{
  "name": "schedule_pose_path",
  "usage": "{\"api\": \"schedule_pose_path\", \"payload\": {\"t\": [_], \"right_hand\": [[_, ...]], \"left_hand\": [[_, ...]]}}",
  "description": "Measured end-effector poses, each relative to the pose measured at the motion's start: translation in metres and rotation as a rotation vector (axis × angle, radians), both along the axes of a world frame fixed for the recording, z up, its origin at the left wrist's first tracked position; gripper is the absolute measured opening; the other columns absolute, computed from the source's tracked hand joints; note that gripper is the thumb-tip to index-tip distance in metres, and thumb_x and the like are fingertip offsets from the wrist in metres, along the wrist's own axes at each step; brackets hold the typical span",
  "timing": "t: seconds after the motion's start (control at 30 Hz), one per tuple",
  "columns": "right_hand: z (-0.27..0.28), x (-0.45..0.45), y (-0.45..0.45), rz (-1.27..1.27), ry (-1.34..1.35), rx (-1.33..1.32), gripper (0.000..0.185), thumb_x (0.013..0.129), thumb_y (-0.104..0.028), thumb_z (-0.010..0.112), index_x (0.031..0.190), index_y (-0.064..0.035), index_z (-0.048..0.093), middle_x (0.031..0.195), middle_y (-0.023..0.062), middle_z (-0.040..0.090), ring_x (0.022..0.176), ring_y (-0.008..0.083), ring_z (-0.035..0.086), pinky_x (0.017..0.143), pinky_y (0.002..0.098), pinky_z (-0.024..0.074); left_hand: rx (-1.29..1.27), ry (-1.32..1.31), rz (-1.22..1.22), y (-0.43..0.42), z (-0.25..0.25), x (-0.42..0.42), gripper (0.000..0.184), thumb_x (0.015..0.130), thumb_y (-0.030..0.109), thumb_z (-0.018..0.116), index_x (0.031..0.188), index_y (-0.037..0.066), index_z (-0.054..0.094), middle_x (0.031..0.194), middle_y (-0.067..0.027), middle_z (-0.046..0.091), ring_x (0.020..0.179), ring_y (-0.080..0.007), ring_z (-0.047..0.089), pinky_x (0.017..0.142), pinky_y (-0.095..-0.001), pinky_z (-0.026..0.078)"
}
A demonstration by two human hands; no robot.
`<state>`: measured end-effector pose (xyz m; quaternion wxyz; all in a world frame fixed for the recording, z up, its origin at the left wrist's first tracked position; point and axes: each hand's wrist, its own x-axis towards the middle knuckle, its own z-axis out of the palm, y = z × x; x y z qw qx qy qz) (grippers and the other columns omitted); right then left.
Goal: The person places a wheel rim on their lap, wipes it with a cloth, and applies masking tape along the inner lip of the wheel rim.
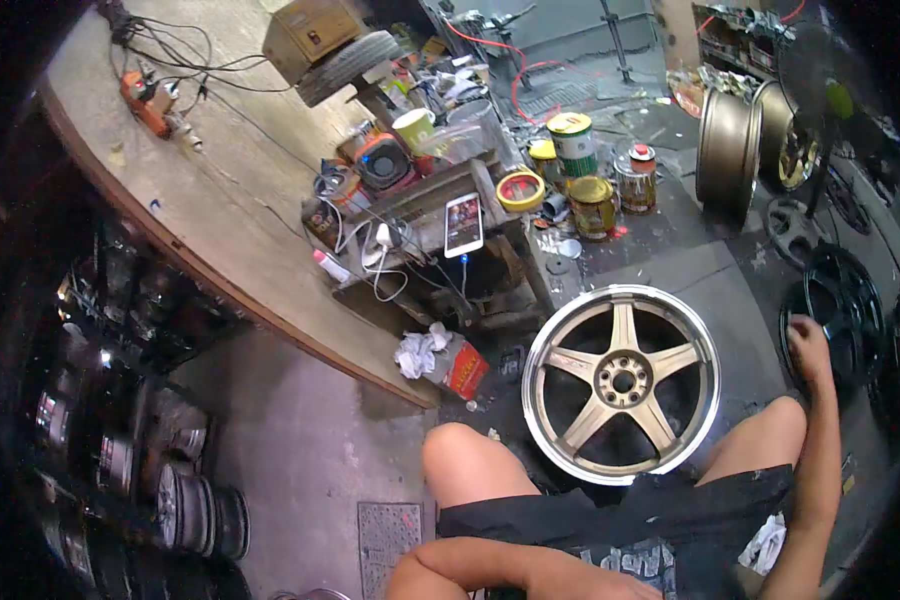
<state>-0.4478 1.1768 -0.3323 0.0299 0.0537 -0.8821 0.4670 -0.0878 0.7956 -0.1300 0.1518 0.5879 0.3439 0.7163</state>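
Observation:
A five-spoke wheel rim [622,312] with gold spokes and a polished silver lip lies face up on the floor between my knees. Out to the right, my right hand [808,345] is closed with curled fingers at the near side of a black wheel rim [838,300]. Whether it grips that rim or some small thing, I cannot make out. My left forearm crosses my lap, and my left hand [625,590] is mostly cut off by the bottom edge, its fingers hidden. Neither hand touches the gold rim.
A cluttered low wooden bench [435,225] ahead holds a phone [464,225], a small heater-like box [382,162] and cables. Paint cans [593,208] and yellow tape [520,190] sit beside it. More rims [727,150] stand at right and lower left. Crumpled paper [425,350] tops a red box [465,370].

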Motion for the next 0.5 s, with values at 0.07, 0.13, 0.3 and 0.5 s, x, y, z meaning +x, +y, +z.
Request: {"api": "schedule_pose_path", "payload": {"t": [0.07,0.13,0.3,0.5], "right_hand": [[0.076,-0.014,-0.053,0.157,0.078,-0.025,0.038,0.093,-0.018,0.067,0.124,0.0029,0.068,0.11,0.0137,0.073,0.097,0.0192,0.068,0.089,0.0335,0.0532],[0.141,0.0,-0.115,0.178,0.11,-0.04,0.039,0.094,-0.016,0.069,0.128,0.0024,0.067,0.114,0.0152,0.074,0.101,0.0208,0.07,0.09,0.0344,0.0539],[0.12,-0.006,-0.195,0.412,0.093,-0.063,0.039,0.094,-0.016,0.069,0.128,0.0032,0.068,0.111,0.0202,0.076,0.101,0.0268,0.074,0.091,0.0386,0.0562],[0.093,0.024,-0.215,0.707,-0.229,0.41,0.048,0.083,-0.022,0.077,0.124,0.0036,0.071,0.109,0.0204,0.078,0.1,0.0307,0.076,0.09,0.0402,0.058]], "left_hand": [[-0.004,-0.033,-0.013,-0.002,-0.001,0.002,0.042,0.104,0.041,0.065,0.117,0.001,0.068,0.123,-0.0234,0.063,0.101,-0.043,0.061,0.085,-0.0524,0.047],[-0.015,-0.092,-0.039,-0.001,-0.004,0.004,0.04,0.104,0.04,0.065,0.116,0.002,0.068,0.12,-0.0226,0.065,0.098,-0.0419,0.062,0.083,-0.0508,0.048],[-0.038,-0.401,-0.223,0.009,-0.014,0.011,0.035,0.104,0.036,0.066,0.114,0.002,0.067,0.111,-0.0207,0.068,0.09,-0.0391,0.064,0.078,-0.0469,0.049],[0.12,-0.41,0.108,0.012,-0.015,0.018,0.028,0.105,0.028,0.065,0.119,0.005,0.063,0.103,-0.0221,0.069,0.082,-0.0366,0.065,0.073,-0.0446,0.051]]}}
